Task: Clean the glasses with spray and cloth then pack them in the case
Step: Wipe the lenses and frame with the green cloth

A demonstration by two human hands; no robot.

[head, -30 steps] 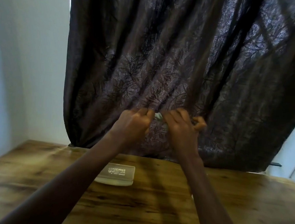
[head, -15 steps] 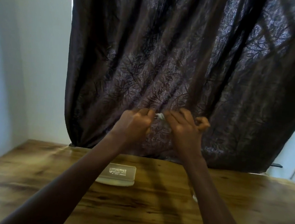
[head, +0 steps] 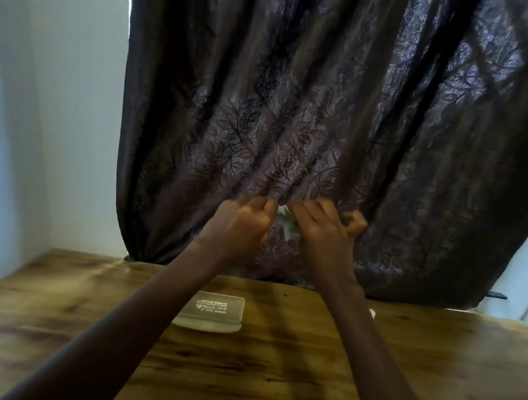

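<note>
Both my hands are raised in front of the dark curtain, fists almost touching. A pale greenish-white cloth [head: 289,229] is pinched between them. My left hand [head: 239,225] has its fingers curled tight at the cloth's left edge. My right hand [head: 323,233] grips it from the right, and the cloth hangs a little below those fingers. No glasses show; anything inside the fists is hidden. The beige glasses case [head: 211,312] lies shut on the wooden table [head: 272,376], below and between my forearms, printed label upward.
A dark leaf-patterned curtain [head: 326,125] hangs right behind the hands, down to the table's far edge. A small white object [head: 372,313] peeks out beside my right forearm on the table. White walls flank the curtain on both sides.
Both hands stay close together at the same height, working the cloth with small finger movements. More of the cloth now shows below the right hand's fingers.
</note>
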